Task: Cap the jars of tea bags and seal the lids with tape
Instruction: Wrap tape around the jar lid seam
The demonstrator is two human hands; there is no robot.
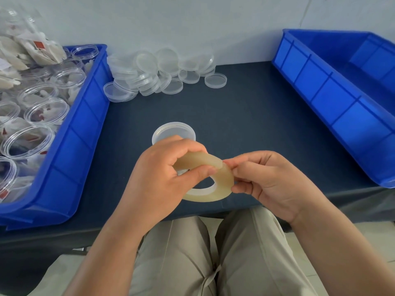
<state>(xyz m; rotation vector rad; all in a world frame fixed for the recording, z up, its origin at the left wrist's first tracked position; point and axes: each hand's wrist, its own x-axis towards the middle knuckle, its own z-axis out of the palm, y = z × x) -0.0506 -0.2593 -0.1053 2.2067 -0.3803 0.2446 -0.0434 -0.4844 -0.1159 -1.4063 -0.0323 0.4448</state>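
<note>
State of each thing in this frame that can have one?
Yellowish translucent tape roll: held off the table; left hand grips it, right hand pinches its edge.
Clear plastic jar on the dark mat: upright, capped.
Clear jars in the left blue bin: uncapped, holding tea bags.
Loose clear round lids: piled on the mat.

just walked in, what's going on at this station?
A person is working a roll of tape. The left hand grips the roll while the right hand pinches at its outer edge, apparently picking for the tape end. One capped jar stands on the table just behind the hands. Uncapped jars of tea bags sit in the left blue bin, and loose lids are piled at the back.
</note>
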